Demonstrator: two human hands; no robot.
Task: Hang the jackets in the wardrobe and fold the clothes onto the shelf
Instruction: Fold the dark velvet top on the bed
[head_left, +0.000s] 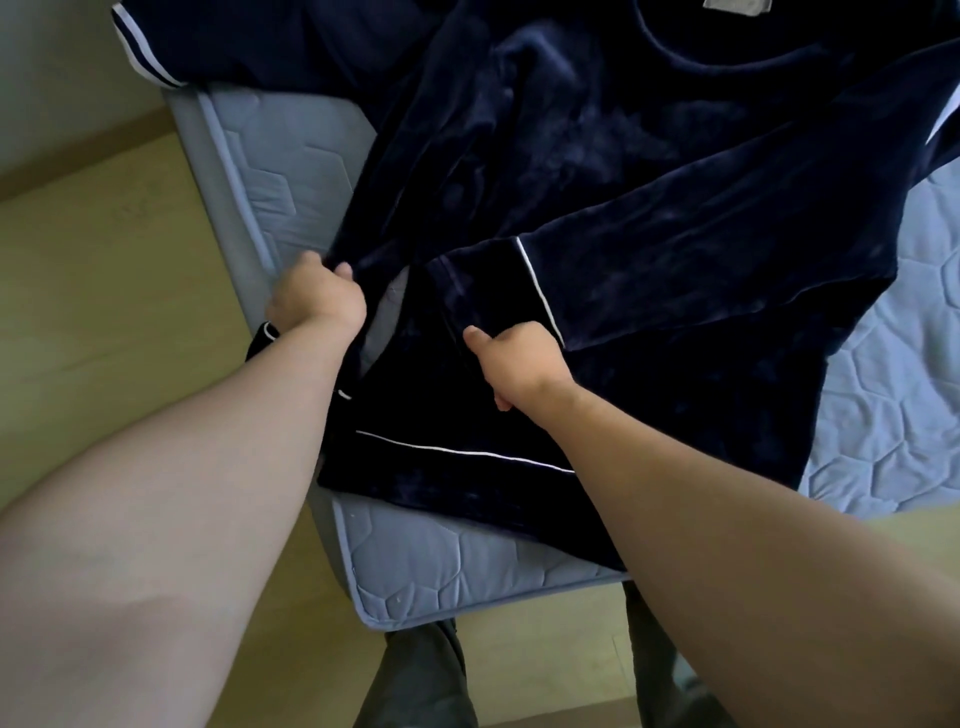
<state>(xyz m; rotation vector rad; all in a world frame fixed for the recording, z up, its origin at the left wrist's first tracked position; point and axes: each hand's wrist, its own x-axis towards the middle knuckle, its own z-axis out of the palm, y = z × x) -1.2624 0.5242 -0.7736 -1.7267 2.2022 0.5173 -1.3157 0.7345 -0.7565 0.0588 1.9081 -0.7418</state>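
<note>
Navy top (597, 171) (spread over mattress (415, 561) edge): left hand (314, 299) and right hand (511, 358) grip its hem

**Two hands holding on**

Both bare arms reach forward and down. The left hand (315, 299) has its fingers curled tight around dark cloth. The right hand (511, 361) grips cloth too, with its thumb sticking out to the left.

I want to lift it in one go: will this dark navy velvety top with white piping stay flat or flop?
The dark navy velvety top will probably flop: it already creases where the left hand and right hand grip it. Its plush sheen suggests it may slide on the blue quilted mattress.
</note>
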